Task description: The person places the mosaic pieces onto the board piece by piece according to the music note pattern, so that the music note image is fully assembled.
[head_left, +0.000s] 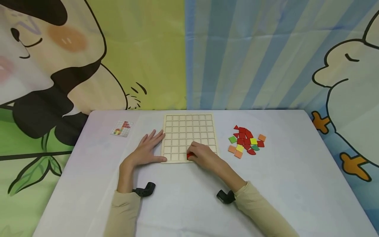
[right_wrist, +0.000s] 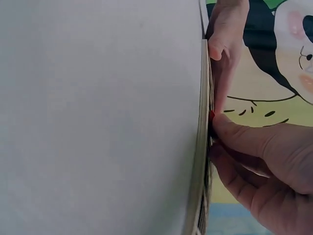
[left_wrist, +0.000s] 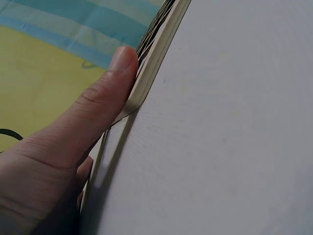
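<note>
A square wooden grid board [head_left: 180, 135] lies flat on the table. My left hand [head_left: 145, 152] spreads its fingers at the board's left side, with the thumb touching the near left corner; the left wrist view shows that thumb [left_wrist: 95, 103] on the frame's edge. In my right hand [head_left: 204, 156] a small red tile [head_left: 189, 155] is pinched over the board's bottom row, right of the middle. From the right wrist view, the red tile [right_wrist: 212, 116] is mostly hidden behind the thumb and fingers.
To the right of the board lies a loose pile of red, yellow, orange and green tiles [head_left: 247, 141], square, triangular and rounded. A small pattern card [head_left: 122, 128] with a coloured figure on a grid lies left of the board. A printed cloth [head_left: 142, 52] hangs behind the table.
</note>
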Motion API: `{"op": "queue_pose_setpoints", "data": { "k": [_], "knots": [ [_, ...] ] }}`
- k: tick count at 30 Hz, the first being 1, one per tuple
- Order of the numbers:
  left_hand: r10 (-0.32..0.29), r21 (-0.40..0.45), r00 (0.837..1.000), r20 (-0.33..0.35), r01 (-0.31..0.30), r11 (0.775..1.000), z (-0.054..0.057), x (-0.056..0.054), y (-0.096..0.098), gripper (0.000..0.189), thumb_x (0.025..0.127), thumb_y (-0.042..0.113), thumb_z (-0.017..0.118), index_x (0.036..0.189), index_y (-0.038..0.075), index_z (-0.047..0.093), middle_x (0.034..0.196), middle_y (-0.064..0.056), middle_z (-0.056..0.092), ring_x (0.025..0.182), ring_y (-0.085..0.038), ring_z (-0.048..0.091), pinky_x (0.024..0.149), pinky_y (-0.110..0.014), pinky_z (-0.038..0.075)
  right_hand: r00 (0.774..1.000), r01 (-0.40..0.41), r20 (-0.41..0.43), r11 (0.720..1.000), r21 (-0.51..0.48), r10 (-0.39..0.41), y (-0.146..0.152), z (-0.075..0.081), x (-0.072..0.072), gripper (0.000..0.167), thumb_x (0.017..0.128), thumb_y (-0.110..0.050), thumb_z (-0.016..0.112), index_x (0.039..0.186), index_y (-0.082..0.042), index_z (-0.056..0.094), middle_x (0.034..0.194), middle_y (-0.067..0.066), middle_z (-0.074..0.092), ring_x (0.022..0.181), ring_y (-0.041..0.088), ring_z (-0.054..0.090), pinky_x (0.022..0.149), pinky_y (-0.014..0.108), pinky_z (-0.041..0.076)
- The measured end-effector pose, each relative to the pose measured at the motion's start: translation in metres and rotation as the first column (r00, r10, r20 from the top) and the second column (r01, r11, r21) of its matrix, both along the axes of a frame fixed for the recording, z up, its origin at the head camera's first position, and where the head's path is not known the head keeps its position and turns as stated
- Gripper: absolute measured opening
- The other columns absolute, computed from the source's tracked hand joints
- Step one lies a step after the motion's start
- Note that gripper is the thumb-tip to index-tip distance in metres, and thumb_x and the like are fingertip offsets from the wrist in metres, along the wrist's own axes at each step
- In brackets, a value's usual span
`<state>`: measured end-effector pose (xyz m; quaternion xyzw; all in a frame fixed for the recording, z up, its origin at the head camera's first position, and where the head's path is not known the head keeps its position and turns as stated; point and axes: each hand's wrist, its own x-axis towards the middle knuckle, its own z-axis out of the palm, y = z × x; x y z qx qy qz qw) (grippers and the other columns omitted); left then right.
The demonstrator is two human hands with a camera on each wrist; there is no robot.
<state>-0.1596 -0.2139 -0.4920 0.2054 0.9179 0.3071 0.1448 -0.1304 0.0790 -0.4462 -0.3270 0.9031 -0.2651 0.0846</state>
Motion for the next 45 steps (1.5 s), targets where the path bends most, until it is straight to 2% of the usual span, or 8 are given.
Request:
{"op": "queue_pose_setpoints", "data": {
  "k": [9,14,17,21,28,35,40,45],
  "knots": [
    [-0.013,-0.003,1.0,-0.014,0.013,1.0,0.001,-0.004,0.004,0.109,0.081,0.05,0.085,0.164,0.008,0.027,0.175,-0.008,0.016,0.162,-0.036,0.001,0.13,-0.056,-0.004,0.997,-0.077,0.002,0.995,0.068,0.077,0.003,0.006,-0.01,0.002,0.093,-0.006,0.075,0.093,-0.005,0.076,0.088,0.003,0.063,0.076,0.012,0.056,0.071,0.02,0.05],
    [-0.017,-0.01,1.0,-0.014,0.017,1.0,0.002,-0.005,0.005,0.109,0.081,0.048,0.086,0.164,0.007,0.027,0.174,-0.009,0.016,0.162,-0.037,0.001,0.13,-0.057,-0.004,0.994,-0.096,-0.047,0.989,0.11,0.102,0.002,0.006,-0.013,0.006,0.092,-0.01,0.077,0.087,-0.007,0.076,0.088,0.002,0.064,0.078,0.013,0.059,0.072,0.021,0.052],
    [-0.022,-0.01,1.0,-0.02,0.022,1.0,0.002,-0.007,0.006,0.109,0.081,0.047,0.086,0.164,0.007,0.027,0.174,-0.01,0.016,0.162,-0.038,0.001,0.13,-0.058,-0.004,0.992,-0.085,-0.085,0.986,0.146,0.098,0.002,0.007,-0.014,0.005,0.091,-0.011,0.078,0.088,-0.008,0.079,0.093,0.002,0.064,0.084,0.015,0.06,0.072,0.021,0.052],
    [-0.028,-0.006,0.999,-0.028,0.028,1.0,0.001,-0.009,0.007,0.109,0.082,0.047,0.085,0.164,0.008,0.026,0.174,-0.009,0.016,0.162,-0.037,0.001,0.129,-0.058,-0.004,0.991,-0.076,-0.093,0.984,0.161,0.092,0.013,0.011,-0.01,0.014,0.091,-0.012,0.079,0.104,-0.007,0.082,0.103,0.004,0.064,0.093,0.018,0.06,0.072,0.021,0.053],
    [-0.028,-0.011,1.0,-0.011,0.028,1.0,0.0,-0.007,0.005,0.111,0.081,0.051,0.084,0.164,0.008,0.026,0.175,-0.009,0.015,0.162,-0.038,0.001,0.129,-0.058,-0.004,0.997,0.064,-0.045,0.993,0.099,-0.06,0.071,0.025,0.017,0.038,0.089,-0.015,0.082,0.126,-0.008,0.074,0.118,0.007,0.069,0.106,0.021,0.064,0.084,0.03,0.062],
    [-0.004,-0.038,1.0,-0.005,0.004,0.999,-0.002,-0.003,-0.001,0.113,0.081,0.052,0.084,0.166,0.009,0.022,0.175,-0.007,0.013,0.162,-0.035,0.0,0.13,-0.056,-0.004,0.979,0.203,-0.045,0.968,0.147,-0.198,0.131,0.014,0.041,0.045,0.086,-0.015,0.084,0.129,-0.008,0.072,0.119,0.009,0.069,0.107,0.025,0.067,0.084,0.038,0.064],
    [-0.001,-0.037,1.0,-0.03,0.0,0.999,-0.005,-0.001,-0.002,0.113,0.082,0.054,0.083,0.166,0.009,0.022,0.175,-0.007,0.013,0.162,-0.036,0.001,0.13,-0.057,-0.003,0.955,0.295,-0.012,0.948,0.12,-0.296,0.157,0.011,0.041,0.047,0.087,-0.012,0.083,0.131,-0.005,0.068,0.12,0.014,0.069,0.107,0.032,0.067,0.084,0.046,0.064],
    [-0.021,-0.049,0.998,-0.057,0.018,0.999,-0.008,0.0,0.0,0.109,0.083,0.054,0.082,0.165,0.011,0.025,0.175,-0.006,0.014,0.162,-0.035,0.002,0.13,-0.056,-0.002,0.952,0.305,-0.002,0.949,0.084,-0.306,0.17,0.014,0.029,0.048,0.088,-0.009,0.081,0.133,0.0,0.066,0.122,0.02,0.067,0.103,0.034,0.067,0.082,0.046,0.064]
  ]
}}
